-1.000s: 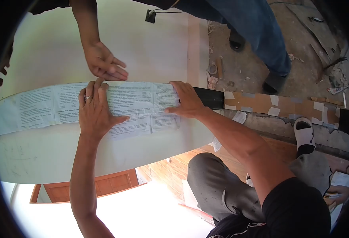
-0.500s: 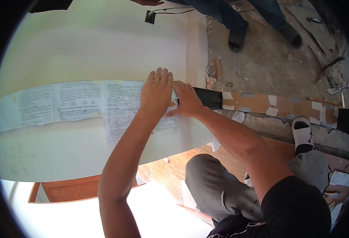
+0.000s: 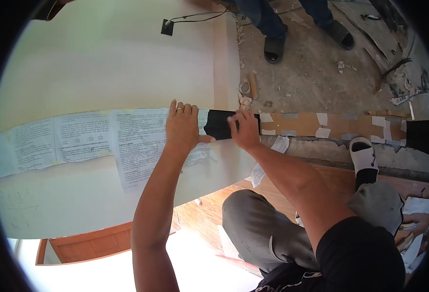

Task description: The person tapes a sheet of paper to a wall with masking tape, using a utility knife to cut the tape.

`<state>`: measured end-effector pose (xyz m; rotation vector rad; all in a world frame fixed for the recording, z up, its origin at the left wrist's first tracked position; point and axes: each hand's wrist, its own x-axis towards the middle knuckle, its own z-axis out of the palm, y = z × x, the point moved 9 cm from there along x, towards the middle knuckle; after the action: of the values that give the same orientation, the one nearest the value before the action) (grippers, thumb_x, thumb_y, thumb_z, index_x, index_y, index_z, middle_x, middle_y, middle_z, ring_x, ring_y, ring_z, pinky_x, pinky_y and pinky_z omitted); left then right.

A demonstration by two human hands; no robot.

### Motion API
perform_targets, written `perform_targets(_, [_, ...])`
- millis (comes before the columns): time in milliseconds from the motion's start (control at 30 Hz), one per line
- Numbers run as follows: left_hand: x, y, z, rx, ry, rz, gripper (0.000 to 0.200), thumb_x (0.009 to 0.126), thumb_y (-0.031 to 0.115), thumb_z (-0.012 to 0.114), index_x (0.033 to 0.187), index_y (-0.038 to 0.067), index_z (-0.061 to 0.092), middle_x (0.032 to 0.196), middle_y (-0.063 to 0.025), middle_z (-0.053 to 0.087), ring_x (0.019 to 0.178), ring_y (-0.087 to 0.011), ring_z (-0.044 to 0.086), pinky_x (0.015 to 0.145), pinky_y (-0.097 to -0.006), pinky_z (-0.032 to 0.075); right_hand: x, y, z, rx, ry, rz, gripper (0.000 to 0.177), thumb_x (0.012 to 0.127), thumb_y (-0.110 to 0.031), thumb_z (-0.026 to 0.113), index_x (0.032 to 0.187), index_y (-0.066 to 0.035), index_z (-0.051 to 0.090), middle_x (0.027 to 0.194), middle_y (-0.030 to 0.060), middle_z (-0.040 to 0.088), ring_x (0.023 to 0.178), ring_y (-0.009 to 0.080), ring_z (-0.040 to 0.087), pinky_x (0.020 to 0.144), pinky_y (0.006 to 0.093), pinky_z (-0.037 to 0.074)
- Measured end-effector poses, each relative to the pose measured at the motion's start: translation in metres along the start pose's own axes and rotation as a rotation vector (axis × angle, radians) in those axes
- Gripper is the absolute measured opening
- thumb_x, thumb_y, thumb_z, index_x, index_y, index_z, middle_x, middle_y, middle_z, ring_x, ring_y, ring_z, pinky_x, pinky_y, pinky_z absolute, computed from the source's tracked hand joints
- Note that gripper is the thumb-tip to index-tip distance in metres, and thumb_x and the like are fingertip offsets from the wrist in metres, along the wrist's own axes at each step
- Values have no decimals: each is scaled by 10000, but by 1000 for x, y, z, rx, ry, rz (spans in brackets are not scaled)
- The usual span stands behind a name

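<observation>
A sheet of printed paper point(image 3: 139, 141) lies over a pale ledge, its lower part hanging down the front. My left hand point(image 3: 183, 127) rests flat on the sheet's right part, fingers at the top edge and thumb stretched to the right. To its right, a black strip point(image 3: 219, 127) with a ragged left end shows beside the paper. My right hand point(image 3: 246, 130) touches that strip near its right end, fingers bent and thumb apart; no grip on anything shows. Other printed sheets point(image 3: 83, 136) cover the ledge to the left.
Taped cardboard point(image 3: 302, 125) continues the strip to the right. Another person's feet in dark slides point(image 3: 274, 50) stand on the rough floor. A tape roll point(image 3: 244, 87) and cardboard tube point(image 3: 253, 86) lie near the wall corner. A cord runs from a wall outlet point(image 3: 167, 27).
My right hand has moved off the paper's right edge onto the black strip, more of which now shows. My left hand stays on the paper. The view has shifted slightly.
</observation>
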<state>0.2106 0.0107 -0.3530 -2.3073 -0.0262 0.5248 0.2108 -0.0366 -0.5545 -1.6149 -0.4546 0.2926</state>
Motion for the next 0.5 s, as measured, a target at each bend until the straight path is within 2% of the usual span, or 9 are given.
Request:
perform_targets(33, [1,0,2,1,-39,-25,1115,510,747,859,1277,-12,578,1227,-163,649,1300,-307,564,1265,-480,233,11,1,-2,-14,-6,34,502,950,-262,657,1366,11,592,1341,197,617,1270,382,540,1069,501,417])
perform_targets(67, [1,1,2,-7,-41,-31,1115,510,747,859,1277,-12,578,1227,-163,649,1300,-307,564,1265,-480,233,19,-6,-2,-20,-14,32,502,950,-262,657,1366,11,592,1341,197,617,1270,382,540,1069,501,417])
perform_targets(133, [1,2,2,38,-18,-52,1089,514,734,867,1266,-2,587,1227,-159,649,1330,-321,542,1263,-496,235,31,-44,-26,165,284,-205,320,940,-137,585,1206,-2,702,1219,181,685,1180,401,591,1013,486,461])
perform_targets(267, [3,1,5,30,25,-63,1079,514,728,871,1264,5,589,1225,-154,648,1347,-329,526,1265,-503,229,44,-83,-15,359,196,-357,313,919,-105,568,1167,18,714,1161,198,708,1124,401,624,983,481,484])
perform_targets(333, [4,1,8,86,-20,-71,1059,564,699,874,1325,21,588,1288,-141,645,1394,-308,495,1284,-493,179,45,-79,7,494,-32,-204,305,910,-100,565,1137,36,717,1090,221,722,1078,397,648,962,467,501])
perform_targets(467, [-2,1,8,69,-106,-99,1086,550,659,899,1365,20,572,1397,-168,603,1474,-311,411,1289,-503,152,44,-77,9,413,11,-201,299,913,-135,581,1117,36,718,1067,229,719,1044,403,655,941,468,509])
perform_targets(500, [-6,-1,5,45,-34,-107,1070,570,629,904,1382,21,564,1445,-181,569,1503,-309,368,1290,-506,138,43,-79,7,432,40,-202,294,918,-147,578,1106,29,722,1062,227,718,1036,406,653,936,473,507])
